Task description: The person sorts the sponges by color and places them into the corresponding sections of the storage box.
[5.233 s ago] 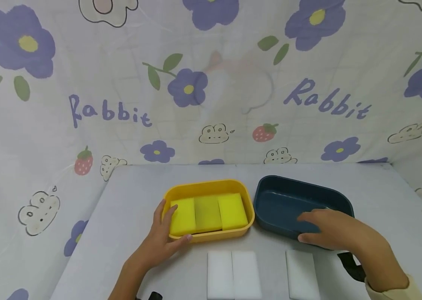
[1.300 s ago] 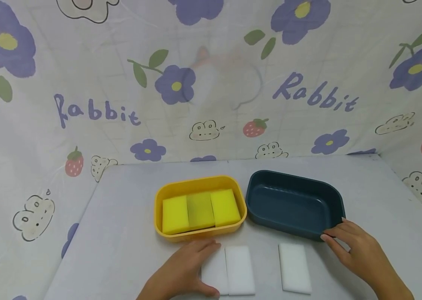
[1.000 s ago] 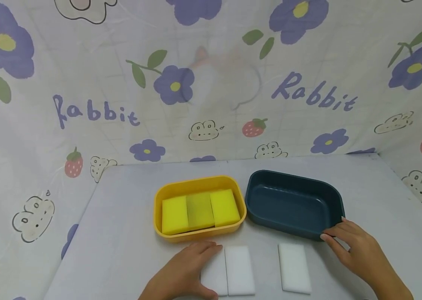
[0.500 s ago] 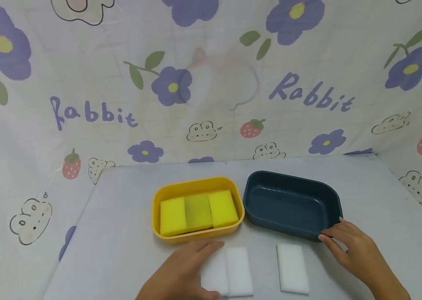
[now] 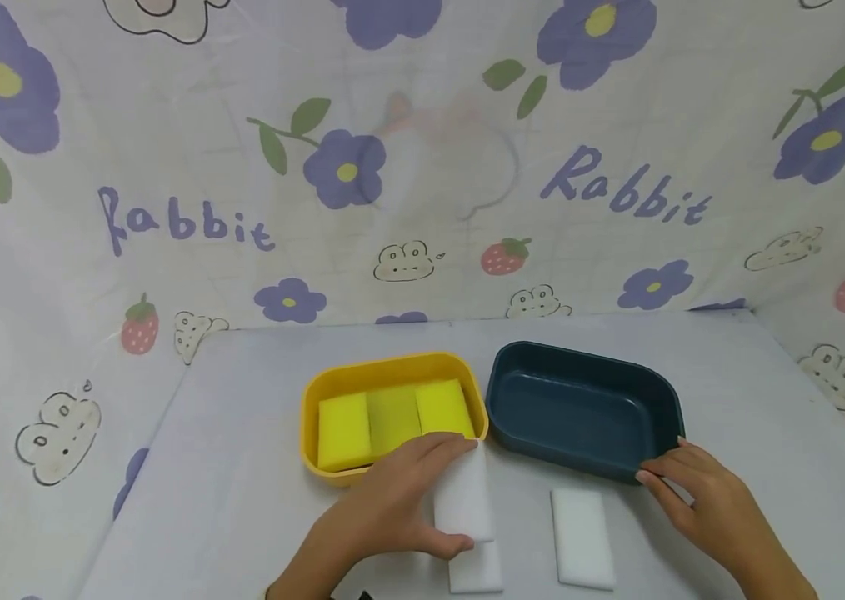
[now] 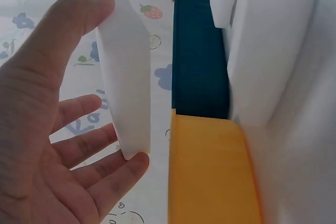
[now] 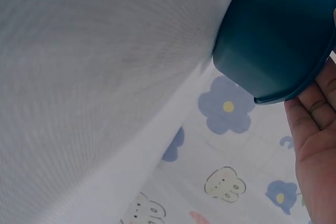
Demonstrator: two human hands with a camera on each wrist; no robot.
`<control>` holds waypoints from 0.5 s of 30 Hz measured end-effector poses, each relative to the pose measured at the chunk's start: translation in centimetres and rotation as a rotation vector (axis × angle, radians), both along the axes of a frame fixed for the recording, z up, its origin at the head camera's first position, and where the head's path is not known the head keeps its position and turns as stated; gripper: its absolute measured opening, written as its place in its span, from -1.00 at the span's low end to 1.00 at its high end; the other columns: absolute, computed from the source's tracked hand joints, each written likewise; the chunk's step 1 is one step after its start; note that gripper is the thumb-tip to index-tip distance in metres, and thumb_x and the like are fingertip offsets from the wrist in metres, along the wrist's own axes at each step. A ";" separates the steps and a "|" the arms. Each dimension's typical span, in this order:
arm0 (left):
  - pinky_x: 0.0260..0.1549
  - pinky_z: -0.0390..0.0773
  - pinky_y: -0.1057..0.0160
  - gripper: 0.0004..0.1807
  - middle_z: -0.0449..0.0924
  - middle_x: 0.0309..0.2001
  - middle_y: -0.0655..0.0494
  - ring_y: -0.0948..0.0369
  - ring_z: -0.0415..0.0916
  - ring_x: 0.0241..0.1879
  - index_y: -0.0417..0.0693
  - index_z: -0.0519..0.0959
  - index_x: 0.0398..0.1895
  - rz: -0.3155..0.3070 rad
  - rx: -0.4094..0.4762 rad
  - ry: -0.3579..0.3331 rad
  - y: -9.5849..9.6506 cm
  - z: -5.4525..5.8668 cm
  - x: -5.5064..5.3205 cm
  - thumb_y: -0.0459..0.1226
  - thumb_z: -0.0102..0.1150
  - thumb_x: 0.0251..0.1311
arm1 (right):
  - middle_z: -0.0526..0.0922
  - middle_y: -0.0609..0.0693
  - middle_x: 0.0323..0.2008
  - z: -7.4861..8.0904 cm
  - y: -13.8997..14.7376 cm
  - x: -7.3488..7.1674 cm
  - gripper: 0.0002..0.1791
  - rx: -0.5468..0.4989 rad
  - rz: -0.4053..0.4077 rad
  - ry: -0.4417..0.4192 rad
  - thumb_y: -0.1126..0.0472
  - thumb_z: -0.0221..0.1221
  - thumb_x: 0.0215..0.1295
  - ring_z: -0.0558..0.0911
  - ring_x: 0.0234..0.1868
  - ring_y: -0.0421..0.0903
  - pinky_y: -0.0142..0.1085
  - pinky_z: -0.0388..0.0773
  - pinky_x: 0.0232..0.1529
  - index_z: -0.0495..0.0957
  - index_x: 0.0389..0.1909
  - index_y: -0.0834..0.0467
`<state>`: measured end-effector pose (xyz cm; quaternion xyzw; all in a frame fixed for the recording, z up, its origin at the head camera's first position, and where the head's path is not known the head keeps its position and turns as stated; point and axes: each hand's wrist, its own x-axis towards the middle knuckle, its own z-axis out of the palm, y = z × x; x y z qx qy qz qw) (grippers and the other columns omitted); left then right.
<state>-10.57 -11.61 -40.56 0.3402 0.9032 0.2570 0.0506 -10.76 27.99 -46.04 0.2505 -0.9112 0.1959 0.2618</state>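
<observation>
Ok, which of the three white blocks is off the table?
The held block, pinched in the left hand; the partly covered block and the lone block near the blue tray lie flat on the table.

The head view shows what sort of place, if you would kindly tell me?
Probably an indoor tabletop workspace: a pale table, a flower-printed backdrop behind it, and a dark blue container on top.

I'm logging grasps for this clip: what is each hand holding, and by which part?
The left hand holds a white block by its two short ends; the right hand grips the dark blue container by its near right corner.
</observation>
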 end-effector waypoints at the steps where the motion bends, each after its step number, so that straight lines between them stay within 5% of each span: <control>1: 0.30 0.36 0.14 0.05 0.30 0.42 0.28 0.26 0.29 0.33 0.21 0.25 0.51 -0.005 -0.002 0.021 0.3 0.2 -0.5 0.33 0.39 -0.05 | 0.66 -0.16 -0.41 0.0 0.1 0.0 -0.84 -0.003 0.009 0.009 0.33 0.47 -0.02 0.58 -0.35 -0.14 -0.54 0.06 0.38 0.74 -0.39 0.10; 7: 0.24 0.43 0.13 0.04 0.33 0.40 0.27 0.25 0.34 0.28 0.27 0.24 0.51 0.021 -0.006 0.054 2.7 1.5 -3.2 0.32 0.41 -0.07 | 0.64 -0.18 -0.41 0.2 0.5 -0.1 -0.93 -0.042 0.058 0.049 0.20 0.39 0.19 0.57 -0.35 -0.14 -0.45 0.13 0.39 0.74 -0.38 0.12; 15: 0.21 0.45 0.18 -0.02 0.35 0.40 0.21 0.22 0.34 0.27 0.22 0.26 0.50 -0.047 -0.108 0.074 5.3 1.9 -7.0 0.24 0.41 0.00 | 0.66 -0.16 -0.41 -0.1 0.1 0.0 -0.77 -0.023 0.012 0.009 0.40 0.49 -0.13 0.58 -0.33 -0.13 -0.55 0.08 0.36 0.74 -0.39 0.12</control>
